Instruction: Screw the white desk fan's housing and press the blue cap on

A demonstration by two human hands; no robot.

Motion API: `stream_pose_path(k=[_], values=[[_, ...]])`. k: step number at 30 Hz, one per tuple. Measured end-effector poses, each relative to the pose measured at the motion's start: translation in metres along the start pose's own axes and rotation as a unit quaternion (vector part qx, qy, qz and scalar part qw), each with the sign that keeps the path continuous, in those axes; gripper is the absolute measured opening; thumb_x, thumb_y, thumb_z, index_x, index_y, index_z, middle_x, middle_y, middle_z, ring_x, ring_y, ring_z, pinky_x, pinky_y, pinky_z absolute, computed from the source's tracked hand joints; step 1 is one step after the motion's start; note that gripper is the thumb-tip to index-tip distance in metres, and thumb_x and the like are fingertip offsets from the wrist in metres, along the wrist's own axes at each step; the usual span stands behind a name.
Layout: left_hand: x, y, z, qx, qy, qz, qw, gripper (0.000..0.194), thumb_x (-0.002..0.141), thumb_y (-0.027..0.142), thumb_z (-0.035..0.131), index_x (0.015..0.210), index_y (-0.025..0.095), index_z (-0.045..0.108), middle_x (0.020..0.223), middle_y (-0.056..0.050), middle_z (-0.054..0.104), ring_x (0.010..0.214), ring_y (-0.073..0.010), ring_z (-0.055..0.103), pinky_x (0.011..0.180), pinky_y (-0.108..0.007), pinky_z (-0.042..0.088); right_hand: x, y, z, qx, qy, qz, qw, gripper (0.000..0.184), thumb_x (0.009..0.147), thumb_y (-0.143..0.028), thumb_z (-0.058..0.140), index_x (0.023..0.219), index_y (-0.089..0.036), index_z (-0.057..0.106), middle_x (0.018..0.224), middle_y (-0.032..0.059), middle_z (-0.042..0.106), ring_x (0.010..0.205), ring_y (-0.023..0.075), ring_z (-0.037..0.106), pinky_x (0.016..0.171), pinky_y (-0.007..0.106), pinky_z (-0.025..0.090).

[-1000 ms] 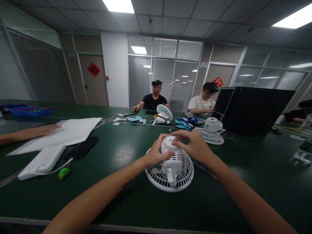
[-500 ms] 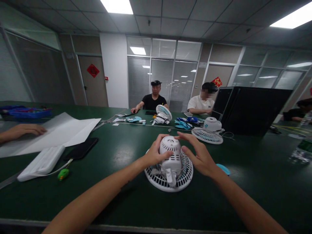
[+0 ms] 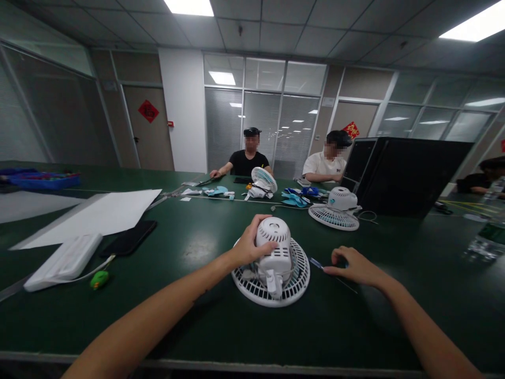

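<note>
A white fan head (image 3: 275, 258) rests grille-down on the green table, its motor housing upward and a bundled cord and plug beside the housing. My left hand (image 3: 252, 245) grips the left side of the housing, thumb across its front. To the right of the grille, a thin tool with a clear bluish handle, seemingly a screwdriver (image 3: 314, 262), lies on the table. My right hand (image 3: 353, 266) is right over it, with thumb and fingers curved and a gap between them. The thumb overlaps the tool; I cannot tell whether it touches. A bit of light blue shows through the gap.
A second fan head (image 3: 335, 217) lies beside a large black case (image 3: 410, 176). Across the table are a third fan (image 3: 263, 183), blue blades (image 3: 294, 197) and two people. At left are paper (image 3: 98, 218), a phone (image 3: 130, 238) and a white power strip (image 3: 65, 260).
My right hand has left the fan housing and moved right and down to the table beside it. The tool now shows. Another person's hand at the left has withdrawn from the paper.
</note>
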State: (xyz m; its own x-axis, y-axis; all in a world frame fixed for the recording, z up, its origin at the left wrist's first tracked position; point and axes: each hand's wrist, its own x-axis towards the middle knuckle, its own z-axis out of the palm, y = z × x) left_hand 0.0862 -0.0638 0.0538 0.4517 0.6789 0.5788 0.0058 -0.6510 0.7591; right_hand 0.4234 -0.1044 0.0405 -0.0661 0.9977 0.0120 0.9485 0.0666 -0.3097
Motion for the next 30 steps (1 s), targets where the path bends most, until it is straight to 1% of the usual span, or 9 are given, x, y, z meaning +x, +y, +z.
stream_pose_path(k=[4,7,9,11,14,17,21,26,30], values=[[0.0,-0.001,0.0,0.004,-0.003,-0.001,1.0,0.063,0.074,0.042,0.07,0.125,0.018,0.041,0.113,-0.008,0.06,0.103,-0.0254,0.058,0.091,-0.037,0.046,0.004,-0.013,0.01,-0.009,-0.002,-0.044,0.999,0.042,0.08,-0.06,0.051,0.072,-0.021,0.064,0.082,0.0073,0.065,0.082,0.0235,0.059,0.072,0.035,0.046],[0.001,-0.003,0.002,0.013,0.001,-0.004,1.0,0.064,0.073,0.042,0.07,0.125,0.019,0.041,0.111,-0.007,0.06,0.101,-0.0249,0.058,0.091,-0.037,0.046,0.008,-0.018,0.005,0.038,0.041,-0.073,0.996,0.04,0.086,-0.052,0.044,0.07,-0.021,0.064,0.079,0.0063,0.064,0.077,0.0207,0.059,0.07,0.033,0.045],[0.001,-0.003,0.002,0.014,0.005,-0.008,1.0,0.064,0.072,0.042,0.07,0.125,0.019,0.041,0.109,-0.007,0.061,0.099,-0.0244,0.058,0.09,-0.037,0.046,0.011,-0.022,-0.004,0.107,0.094,-0.062,0.988,0.041,0.087,-0.053,0.043,0.072,-0.021,0.062,0.073,0.0039,0.063,0.067,0.0177,0.057,0.062,0.03,0.044],[0.002,-0.002,0.002,0.007,0.003,-0.01,1.0,0.064,0.072,0.041,0.07,0.125,0.019,0.041,0.107,-0.006,0.061,0.098,-0.0241,0.058,0.09,-0.037,0.046,0.017,-0.031,-0.015,0.197,0.17,-0.035,0.965,0.044,0.086,-0.059,0.043,0.073,-0.02,0.057,0.065,0.0014,0.059,0.056,0.0143,0.052,0.052,0.027,0.041],[0.003,0.001,-0.001,-0.007,-0.012,-0.01,1.0,0.062,0.073,0.04,0.07,0.125,0.019,0.043,0.114,-0.008,0.06,0.105,-0.0255,0.057,0.094,-0.039,0.046,0.028,-0.056,-0.032,0.336,0.268,-0.033,0.902,0.051,0.079,-0.071,0.047,0.074,-0.02,0.051,0.063,-0.0006,0.056,0.047,0.0101,0.046,0.042,0.023,0.036],[0.005,0.006,-0.004,-0.008,-0.02,-0.012,1.0,0.062,0.074,0.041,0.07,0.127,0.019,0.045,0.121,-0.01,0.058,0.11,-0.0275,0.056,0.098,-0.041,0.044,0.035,-0.097,-0.047,0.465,0.285,-0.073,0.835,0.054,0.073,-0.075,0.052,0.082,-0.022,0.047,0.066,-0.0021,0.058,0.047,0.0096,0.05,0.038,0.02,0.036],[0.009,0.015,0.002,-0.01,0.016,-0.012,1.0,0.054,0.08,0.041,0.064,0.126,0.019,0.047,0.129,-0.011,0.055,0.114,-0.0266,0.055,0.101,-0.04,0.042,0.029,-0.161,-0.053,0.544,0.275,-0.175,0.773,0.047,0.08,-0.068,0.052,0.095,-0.026,0.039,0.063,-0.0074,0.057,0.041,0.0079,0.05,0.036,0.017,0.034],[0.008,0.02,0.012,0.054,0.035,-0.002,0.998,0.047,0.079,0.036,0.065,0.12,0.019,0.051,0.117,-0.008,0.062,0.107,-0.0258,0.058,0.096,-0.039,0.045,0.023,-0.208,-0.037,0.514,0.288,-0.296,0.752,0.037,0.092,-0.059,0.042,0.108,-0.027,0.036,0.061,-0.0095,0.053,0.037,0.0066,0.043,0.036,0.019,0.032],[0.006,0.019,0.013,0.063,0.052,0.027,0.996,0.047,0.075,0.032,0.065,0.117,0.018,0.05,0.118,-0.009,0.061,0.108,-0.0272,0.058,0.097,-0.04,0.045,0.032,-0.213,-0.017,0.508,0.309,-0.293,0.749,0.033,0.095,-0.055,0.039,0.109,-0.026,0.037,0.058,-0.009,0.048,0.043,0.008,0.042,0.039,0.019,0.03]])
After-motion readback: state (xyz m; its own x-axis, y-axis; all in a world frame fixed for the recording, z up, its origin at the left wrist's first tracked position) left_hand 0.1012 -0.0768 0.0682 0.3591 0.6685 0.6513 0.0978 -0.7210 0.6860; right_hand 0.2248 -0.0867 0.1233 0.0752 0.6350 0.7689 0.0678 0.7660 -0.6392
